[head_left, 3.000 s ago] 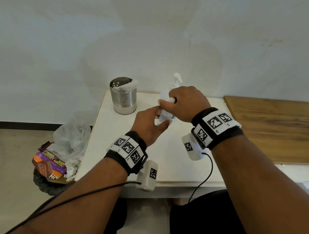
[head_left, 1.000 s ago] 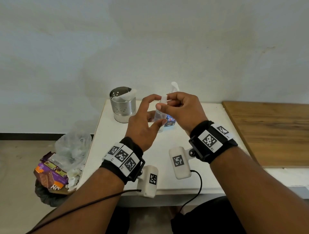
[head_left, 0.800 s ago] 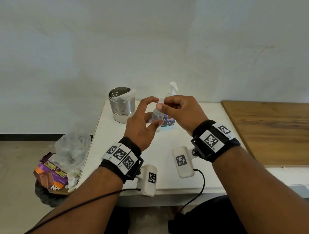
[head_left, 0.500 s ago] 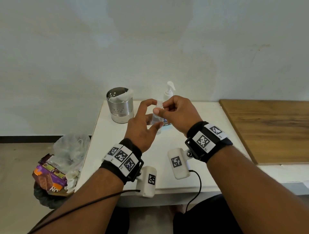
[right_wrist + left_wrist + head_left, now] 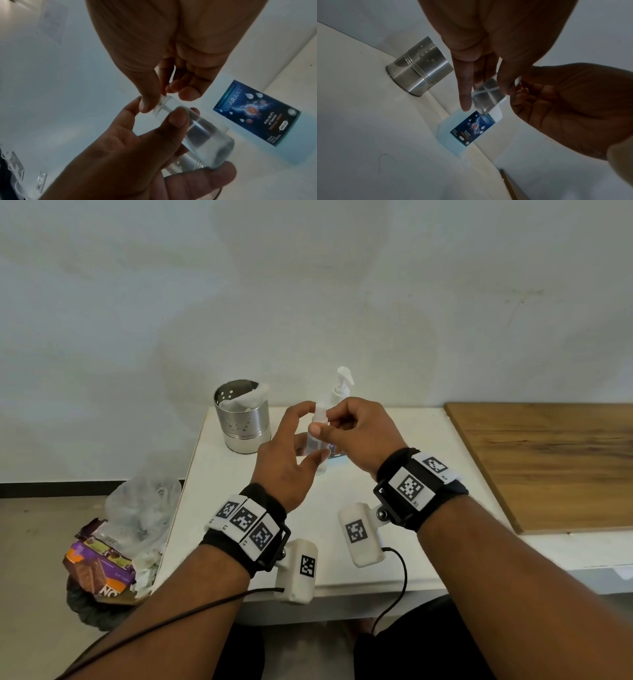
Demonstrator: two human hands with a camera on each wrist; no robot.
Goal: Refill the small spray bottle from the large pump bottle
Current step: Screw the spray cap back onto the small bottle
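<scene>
My left hand (image 5: 312, 430) holds the small clear spray bottle (image 5: 314, 441) upright above the white table (image 5: 428, 440), thumb and fingers around its body. My right hand (image 5: 322, 422) pinches the bottle's clear top between thumb and forefinger. In the right wrist view the small bottle (image 5: 205, 138) looks transparent, with its narrow top (image 5: 162, 104) between my fingertips. The large pump bottle (image 5: 342, 381), pale blue with a dark blue label (image 5: 254, 113), stands on the table just behind both hands. Its lower part is hidden in the head view. The left wrist view shows it (image 5: 467, 129) below the small bottle (image 5: 488, 97).
A perforated steel cup (image 5: 241, 419) holding white tissue stands at the table's back left, close to the wall. A wooden board (image 5: 548, 460) lies on the right. On the floor to the left sits a bag of wrappers and rubbish (image 5: 120, 542).
Three seconds ago both hands were low at the pump bottle on the table. Now the small bottle is lifted, with my right fingers working at its top. Little has moved in the last second.
</scene>
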